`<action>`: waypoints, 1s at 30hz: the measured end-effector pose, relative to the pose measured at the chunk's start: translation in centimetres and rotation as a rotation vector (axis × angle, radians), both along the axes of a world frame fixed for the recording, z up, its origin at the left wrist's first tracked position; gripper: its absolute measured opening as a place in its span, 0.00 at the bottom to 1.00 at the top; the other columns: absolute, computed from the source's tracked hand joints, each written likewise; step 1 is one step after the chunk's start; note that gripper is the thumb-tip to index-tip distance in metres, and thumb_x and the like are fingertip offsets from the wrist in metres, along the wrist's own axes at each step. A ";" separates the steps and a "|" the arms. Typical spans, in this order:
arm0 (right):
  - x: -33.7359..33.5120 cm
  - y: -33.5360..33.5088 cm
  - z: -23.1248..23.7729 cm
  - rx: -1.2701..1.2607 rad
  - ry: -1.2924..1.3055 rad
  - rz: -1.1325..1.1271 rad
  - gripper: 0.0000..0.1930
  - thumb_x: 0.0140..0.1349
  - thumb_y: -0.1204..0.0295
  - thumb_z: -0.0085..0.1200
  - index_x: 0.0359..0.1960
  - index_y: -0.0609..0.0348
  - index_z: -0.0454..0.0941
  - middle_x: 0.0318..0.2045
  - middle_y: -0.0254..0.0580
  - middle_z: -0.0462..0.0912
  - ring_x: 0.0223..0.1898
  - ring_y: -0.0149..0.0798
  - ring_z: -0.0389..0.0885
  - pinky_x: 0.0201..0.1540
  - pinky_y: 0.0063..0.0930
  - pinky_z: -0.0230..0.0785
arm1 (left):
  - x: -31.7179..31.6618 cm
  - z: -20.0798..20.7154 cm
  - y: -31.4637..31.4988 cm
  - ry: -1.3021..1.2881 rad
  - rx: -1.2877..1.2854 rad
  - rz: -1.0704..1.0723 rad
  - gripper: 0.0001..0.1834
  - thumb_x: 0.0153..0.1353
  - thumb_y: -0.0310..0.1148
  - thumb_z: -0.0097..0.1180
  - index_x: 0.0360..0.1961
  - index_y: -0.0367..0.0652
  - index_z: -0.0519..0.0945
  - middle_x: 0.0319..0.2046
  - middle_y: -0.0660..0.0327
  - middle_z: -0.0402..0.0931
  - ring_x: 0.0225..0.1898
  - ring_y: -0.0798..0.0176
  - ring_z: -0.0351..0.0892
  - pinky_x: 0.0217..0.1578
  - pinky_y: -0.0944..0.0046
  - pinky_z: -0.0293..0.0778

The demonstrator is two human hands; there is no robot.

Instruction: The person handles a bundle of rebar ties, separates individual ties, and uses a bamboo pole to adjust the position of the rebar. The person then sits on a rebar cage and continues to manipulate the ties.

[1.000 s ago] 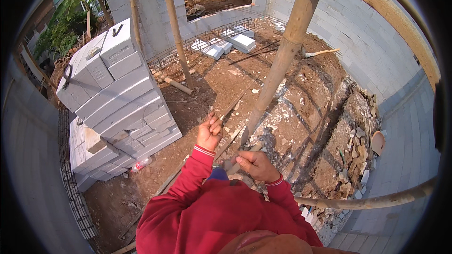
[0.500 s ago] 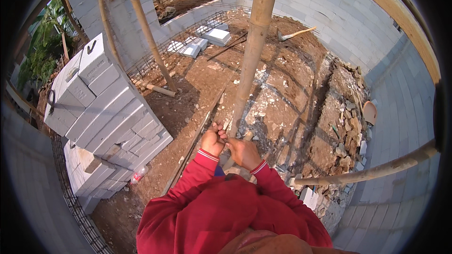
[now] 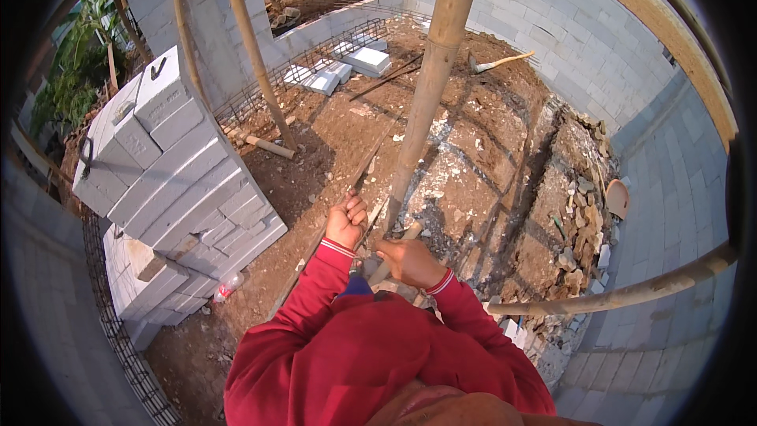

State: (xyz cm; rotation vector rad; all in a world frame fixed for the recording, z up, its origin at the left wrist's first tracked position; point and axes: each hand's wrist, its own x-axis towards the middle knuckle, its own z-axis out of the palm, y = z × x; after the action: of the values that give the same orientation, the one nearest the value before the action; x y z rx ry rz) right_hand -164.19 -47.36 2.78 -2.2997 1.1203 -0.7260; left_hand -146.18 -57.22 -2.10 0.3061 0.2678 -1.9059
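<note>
One pole [image 3: 424, 93] is leaning over the ground [image 3: 339, 138], its foot coming down near the middle, just past two bare hands. The left hand [image 3: 344, 222] is sitting left of that foot, its fingers bending in to make a narrow fist. The right hand [image 3: 414, 262] is sitting a bit nearer, to the right, with its thumb and finger making a small pinch. Something thin may be hiding in there, but I cannot tell what either hand is holding, or if the right one is touching the pole. A pale stick [image 3: 414, 230] is poking out just past the right hand.

If a thin thing is running between the fingers, a light, steady pinch should be helping more than a hard squeeze. Both hands should be working close together and not bumping the pole, as its foot may be slipping on loose dirt.

Farther out, big blocks [image 3: 197, 189] are standing at the left edge of the ground, with a bottle [image 3: 229, 287] lying beside them. Stones [image 3: 579, 225] are lying along the right edge, and a tool [image 3: 502, 61] is resting near the far edge.
</note>
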 end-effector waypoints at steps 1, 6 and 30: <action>-0.5 -0.2 0.5 0.025 -0.068 -0.011 0.06 0.65 0.71 0.52 0.37 0.59 0.79 0.26 0.53 0.80 0.30 0.56 0.81 0.34 0.48 0.70 | 0.0 -0.1 0.1 0.052 -0.064 -0.008 0.06 0.72 0.24 0.39 0.40 0.40 0.71 0.20 0.67 0.59 0.17 0.74 0.50 0.14 0.71 0.45; -2.1 -1.9 0.8 -0.009 -0.192 -0.243 0.08 0.67 0.69 0.52 0.38 0.60 0.79 0.24 0.52 0.78 0.28 0.55 0.80 0.31 0.45 0.68 | -0.3 0.3 0.6 0.084 -0.115 -0.004 0.05 0.71 0.25 0.42 0.40 0.40 0.71 0.20 0.67 0.59 0.16 0.74 0.50 0.14 0.72 0.45; 0.3 -0.1 2.1 -0.074 -0.011 0.164 0.07 0.65 0.69 0.54 0.34 0.59 0.79 0.25 0.49 0.79 0.29 0.52 0.80 0.33 0.44 0.70 | 2.2 1.3 0.1 0.189 -0.194 0.083 0.07 0.72 0.25 0.39 0.43 0.39 0.71 0.20 0.67 0.59 0.17 0.74 0.49 0.14 0.71 0.45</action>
State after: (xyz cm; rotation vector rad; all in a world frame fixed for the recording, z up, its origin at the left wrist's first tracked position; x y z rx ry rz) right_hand -163.92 -47.42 4.89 -2.4129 0.9013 -0.7266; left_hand -143.96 -57.09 -0.80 -0.0158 0.2154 -1.8633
